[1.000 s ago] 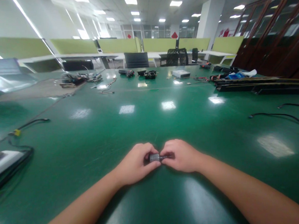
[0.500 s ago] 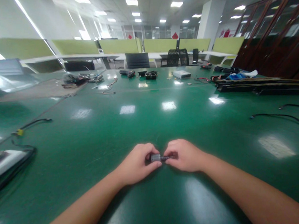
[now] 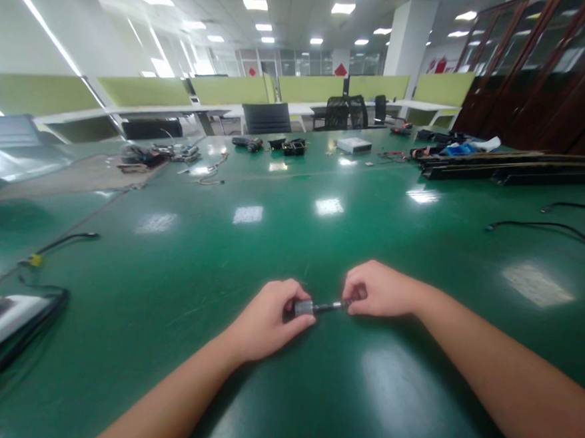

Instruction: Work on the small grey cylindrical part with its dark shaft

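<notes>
Just above the green tabletop point(image 3: 264, 257) is a small grey cylinder point(image 3: 304, 308) with a thin dark shaft point(image 3: 327, 307) running out to its right. A short silvery section shows near the shaft's far end. My left hand point(image 3: 270, 321) is closed round the cylinder, thumb on the near side and fingers on the far side, hiding its left end. Pinched together, the fingertips of my right hand point(image 3: 380, 290) are at the right end of the shaft and cover its tip. The exact kind of part is too small and blurred to tell.
Black cables point(image 3: 552, 227) lie at the right, and another dark cable point(image 3: 70, 240) at the left. A white-edged device point(image 3: 9, 323) sits at the near left. Farther back are a flat white box point(image 3: 354, 145), long black strips point(image 3: 516, 169) and assorted electronic parts point(image 3: 156, 156).
My right hand has moved right and slightly away, so more of the shaft, with its silvery section, now shows between the hands. My left hand keeps its grip on the cylinder.
</notes>
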`<state>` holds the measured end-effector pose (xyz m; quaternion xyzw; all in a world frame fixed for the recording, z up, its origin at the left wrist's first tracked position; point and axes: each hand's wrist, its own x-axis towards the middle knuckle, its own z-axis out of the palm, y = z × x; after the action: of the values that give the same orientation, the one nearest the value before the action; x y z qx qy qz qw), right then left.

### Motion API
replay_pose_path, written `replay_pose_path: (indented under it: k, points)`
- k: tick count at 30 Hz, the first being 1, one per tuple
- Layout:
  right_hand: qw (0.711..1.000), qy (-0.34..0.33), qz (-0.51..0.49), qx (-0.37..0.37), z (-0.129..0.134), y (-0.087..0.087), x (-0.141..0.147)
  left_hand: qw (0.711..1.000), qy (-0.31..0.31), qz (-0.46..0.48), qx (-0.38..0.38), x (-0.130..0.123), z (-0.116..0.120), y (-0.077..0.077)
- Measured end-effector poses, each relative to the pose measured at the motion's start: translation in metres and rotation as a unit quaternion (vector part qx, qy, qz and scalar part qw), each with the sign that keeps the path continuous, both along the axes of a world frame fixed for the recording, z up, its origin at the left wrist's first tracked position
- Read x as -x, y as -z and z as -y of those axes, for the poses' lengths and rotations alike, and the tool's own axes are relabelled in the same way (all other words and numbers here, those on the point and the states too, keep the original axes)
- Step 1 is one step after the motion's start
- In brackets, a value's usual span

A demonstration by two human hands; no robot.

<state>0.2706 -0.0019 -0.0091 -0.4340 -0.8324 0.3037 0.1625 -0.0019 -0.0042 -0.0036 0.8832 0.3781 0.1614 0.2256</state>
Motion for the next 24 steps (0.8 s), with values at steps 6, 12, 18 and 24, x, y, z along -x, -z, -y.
replay_pose_path:
  k: [6,12,18,24]
  points:
    - [0.999,0.021,-0.009,0.027,-0.002,0.0,-0.005,1.0,0.0,0.0,0.007,0.003,0.001,0.0]
    - [0.999,0.017,-0.018,0.028,0.0,-0.001,-0.002,1.0,-0.002,-0.005,0.002,0.003,0.001,0.0]
    - [0.999,0.009,-0.032,0.015,0.002,0.003,0.011,1.0,-0.001,0.001,-0.002,-0.001,0.0,0.002]
    - [0.993,-0.024,-0.05,-0.107,0.006,0.016,0.047,1.0,0.001,0.006,-0.024,-0.002,-0.001,0.005]
